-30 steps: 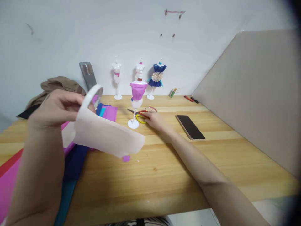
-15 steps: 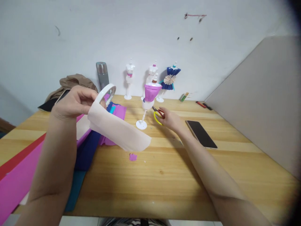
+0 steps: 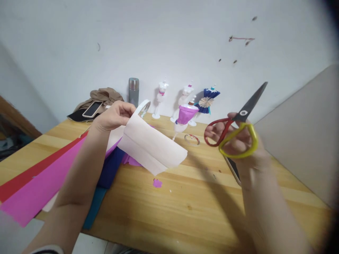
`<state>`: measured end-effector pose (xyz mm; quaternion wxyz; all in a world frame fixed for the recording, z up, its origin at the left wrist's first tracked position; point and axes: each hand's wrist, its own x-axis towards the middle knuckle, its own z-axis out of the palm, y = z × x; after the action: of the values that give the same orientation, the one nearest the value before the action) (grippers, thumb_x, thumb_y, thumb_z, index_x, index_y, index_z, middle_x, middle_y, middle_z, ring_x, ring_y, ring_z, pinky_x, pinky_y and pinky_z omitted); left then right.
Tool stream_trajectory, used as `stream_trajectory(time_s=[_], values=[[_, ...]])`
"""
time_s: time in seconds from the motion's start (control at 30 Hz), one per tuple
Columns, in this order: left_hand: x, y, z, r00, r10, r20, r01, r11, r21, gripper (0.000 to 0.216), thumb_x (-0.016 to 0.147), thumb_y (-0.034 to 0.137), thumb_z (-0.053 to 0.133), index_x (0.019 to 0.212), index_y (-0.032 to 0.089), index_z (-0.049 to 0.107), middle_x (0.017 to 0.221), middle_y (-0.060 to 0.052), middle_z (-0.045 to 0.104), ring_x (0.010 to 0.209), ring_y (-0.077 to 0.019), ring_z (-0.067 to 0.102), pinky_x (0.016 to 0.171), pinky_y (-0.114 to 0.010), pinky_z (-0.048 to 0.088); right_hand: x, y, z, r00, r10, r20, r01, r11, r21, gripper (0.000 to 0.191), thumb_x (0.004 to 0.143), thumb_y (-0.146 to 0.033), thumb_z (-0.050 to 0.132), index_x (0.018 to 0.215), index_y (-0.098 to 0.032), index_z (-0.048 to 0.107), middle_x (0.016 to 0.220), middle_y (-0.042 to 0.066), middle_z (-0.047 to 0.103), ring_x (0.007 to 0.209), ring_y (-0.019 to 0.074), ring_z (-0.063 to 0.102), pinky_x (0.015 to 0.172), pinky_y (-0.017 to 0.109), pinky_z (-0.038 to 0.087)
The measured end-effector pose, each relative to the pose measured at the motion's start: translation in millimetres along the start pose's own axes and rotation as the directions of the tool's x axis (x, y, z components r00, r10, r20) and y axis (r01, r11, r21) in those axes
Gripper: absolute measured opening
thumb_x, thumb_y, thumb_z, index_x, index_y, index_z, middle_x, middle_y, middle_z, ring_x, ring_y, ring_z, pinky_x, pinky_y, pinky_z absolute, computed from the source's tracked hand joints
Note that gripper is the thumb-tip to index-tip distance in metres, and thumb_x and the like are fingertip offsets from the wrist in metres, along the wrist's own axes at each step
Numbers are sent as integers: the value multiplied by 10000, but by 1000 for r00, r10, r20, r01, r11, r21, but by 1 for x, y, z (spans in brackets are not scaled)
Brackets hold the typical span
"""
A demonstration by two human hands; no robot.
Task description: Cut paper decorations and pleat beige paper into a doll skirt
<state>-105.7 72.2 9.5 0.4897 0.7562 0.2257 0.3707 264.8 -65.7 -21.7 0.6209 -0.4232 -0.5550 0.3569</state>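
Observation:
In the head view, my left hand [image 3: 116, 114] pinches a cream paper strip [image 3: 153, 144], which slants down to the right above the table. A white roll of tape [image 3: 144, 106] is held in the same hand, behind the paper's upper edge. My right hand [image 3: 237, 143] is raised on the right, gripping scissors [image 3: 253, 100] with one red and one yellow handle. Their blades are together and point up and right. Between the hands stands a small white mannequin in a purple paper top [image 3: 187, 113]; the paper hides its base.
Several other mannequins, one in a blue pleated dress [image 3: 211, 95], stand by the wall near a grey flask [image 3: 134, 92]. Coloured paper sheets [image 3: 60, 165] lie left. A ring-shaped roll [image 3: 192, 135], a purple scrap [image 3: 157, 183] and a dark phone [image 3: 233, 169] rest on the table.
My right hand has lifted the scissors off the table beside the mannequin and brought them up and right. The left hand keeps the paper and tape, its paper opened wider. The view has shifted.

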Motion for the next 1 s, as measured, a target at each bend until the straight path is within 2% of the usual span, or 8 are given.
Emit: stream_trajectory(time_s=[0.03, 0.07, 0.17, 0.27, 0.37, 0.63, 0.73, 1.0], values=[[0, -2, -1, 999, 12, -31, -12, 1000, 12, 559, 536, 610, 925, 701, 144, 666, 670, -19, 688, 669, -208, 710, 597, -287, 568, -4, -3, 8, 994, 38, 102, -42, 998, 36, 379, 749, -600, 731, 1042, -386, 622, 808, 37, 592, 885, 298, 662, 772, 457, 494], [-1, -3, -3, 998, 25, -61, -23, 1000, 20, 540, 570, 607, 908, 707, 145, 664, 673, -14, 684, 670, -204, 712, 593, -278, 559, -8, -4, 15, 976, 17, 216, -28, 998, 51, 458, 721, -720, 691, 1026, -383, 636, 780, 37, 580, 875, 304, 654, 772, 462, 494], [-3, -6, -7, 992, 64, -105, -65, 998, -9, 490, 585, 560, 909, 718, 150, 678, 671, -4, 684, 611, -166, 688, 566, -258, 532, -15, -6, 30, 841, 54, 539, -95, 994, 48, 695, 604, -899, 634, 1031, -352, 672, 771, 57, 613, 796, 302, 638, 681, 436, 487], [-4, -9, -12, 987, 101, -123, -110, 992, -67, 437, 525, 474, 947, 710, 167, 696, 665, -4, 699, 572, -138, 653, 550, -255, 521, -18, -11, 35, 706, 175, 686, -269, 963, 31, 703, 688, -893, 590, 1070, -311, 686, 705, 71, 650, 609, 259, 592, 581, 403, 439], [-4, -11, -16, 982, 128, -138, -140, 987, -75, 404, 531, 451, 947, 701, 176, 705, 669, -16, 707, 576, -143, 648, 545, -266, 526, -19, -14, 33, 619, 210, 757, -341, 940, 18, 568, 855, -769, 532, 1100, -284, 696, 597, 51, 614, 509, 225, 546, 540, 371, 414], [-2, -14, -19, 977, 199, -74, -205, 974, -93, 302, 587, 400, 933, 703, 191, 750, 668, -23, 717, 602, -158, 667, 565, -271, 543, -20, -3, 32, 542, 186, 819, -387, 921, 47, 667, 833, -815, 527, 1083, -210, 652, 510, -4, 540, 414, 178, 455, 484, 330, 417], [-2, -12, -19, 972, 229, -52, -233, 970, -70, 305, 574, 430, 940, 671, 208, 754, 640, -38, 699, 584, -182, 665, 568, -309, 557, -20, -6, 36, 548, 221, 807, -415, 909, 33, 644, 805, -821, 568, 1040, -230, 670, 541, -8, 546, 412, 169, 441, 476, 333, 411], [-6, 6, -13, 988, 156, 12, -157, 987, 37, 335, 564, 477, 939, 629, 206, 753, 609, -47, 675, 605, -226, 682, 583, -353, 569, -28, -11, 38, 588, 357, 726, -490, 871, -32, 605, 717, -838, 630, 978, -298, 713, 538, 5, 515, 424, 189, 384, 464, 366, 351]])
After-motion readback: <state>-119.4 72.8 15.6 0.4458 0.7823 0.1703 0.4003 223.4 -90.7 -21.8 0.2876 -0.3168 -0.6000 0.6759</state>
